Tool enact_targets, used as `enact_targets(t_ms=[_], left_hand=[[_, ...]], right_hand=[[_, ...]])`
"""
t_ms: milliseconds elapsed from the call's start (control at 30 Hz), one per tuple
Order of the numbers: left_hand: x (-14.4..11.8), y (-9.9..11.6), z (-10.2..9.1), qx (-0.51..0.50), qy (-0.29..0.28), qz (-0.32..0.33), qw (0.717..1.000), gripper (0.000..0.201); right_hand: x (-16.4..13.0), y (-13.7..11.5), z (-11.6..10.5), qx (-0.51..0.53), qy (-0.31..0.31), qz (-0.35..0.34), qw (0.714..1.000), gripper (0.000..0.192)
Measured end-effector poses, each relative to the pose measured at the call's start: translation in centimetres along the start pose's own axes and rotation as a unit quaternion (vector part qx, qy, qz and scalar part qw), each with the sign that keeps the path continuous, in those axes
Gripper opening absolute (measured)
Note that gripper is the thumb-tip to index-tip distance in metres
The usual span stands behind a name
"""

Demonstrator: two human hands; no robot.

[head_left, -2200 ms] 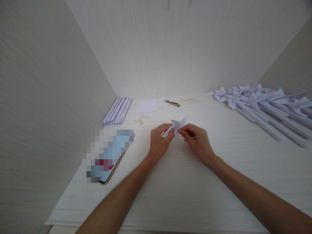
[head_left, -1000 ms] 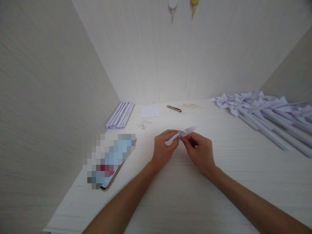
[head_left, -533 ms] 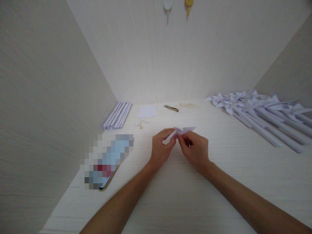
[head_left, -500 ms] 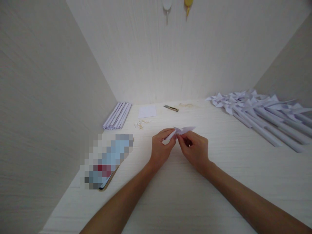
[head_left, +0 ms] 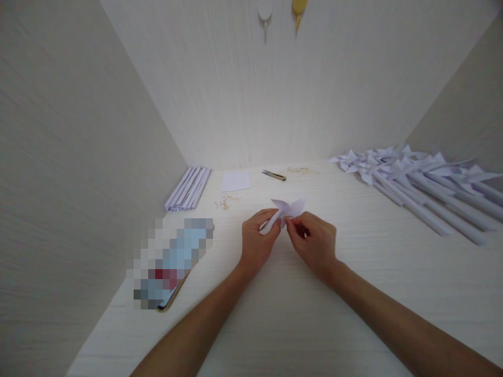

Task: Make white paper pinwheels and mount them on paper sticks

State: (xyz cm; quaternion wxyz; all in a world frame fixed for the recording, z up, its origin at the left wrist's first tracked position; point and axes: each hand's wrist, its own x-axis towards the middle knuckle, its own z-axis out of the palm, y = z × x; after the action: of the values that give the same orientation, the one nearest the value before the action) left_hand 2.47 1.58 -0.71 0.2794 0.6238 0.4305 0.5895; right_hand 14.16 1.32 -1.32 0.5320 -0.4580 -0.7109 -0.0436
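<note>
head view: the left hand and right hand both pinch a small white paper pinwheel, held just above the middle of the white table. finished pinwheels lie far right; paper rolls far left.

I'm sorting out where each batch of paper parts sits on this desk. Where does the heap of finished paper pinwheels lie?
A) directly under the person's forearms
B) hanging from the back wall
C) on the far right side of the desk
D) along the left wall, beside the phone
C: the pile of pinwheels spreads over the far right of the desk, while only a bundle of rolled paper sticks lies by the left wall.
</note>
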Motion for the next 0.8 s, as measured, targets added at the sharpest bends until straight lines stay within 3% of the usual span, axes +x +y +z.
enact_targets(t_ms=[800], left_hand=[[0.06,-0.02,-0.26,0.032,0.011,0.012,0.999,0.016]], right_hand=[[-0.06,0.3,-0.12,0.027,-0.022,-0.026,0.999,0.017]])
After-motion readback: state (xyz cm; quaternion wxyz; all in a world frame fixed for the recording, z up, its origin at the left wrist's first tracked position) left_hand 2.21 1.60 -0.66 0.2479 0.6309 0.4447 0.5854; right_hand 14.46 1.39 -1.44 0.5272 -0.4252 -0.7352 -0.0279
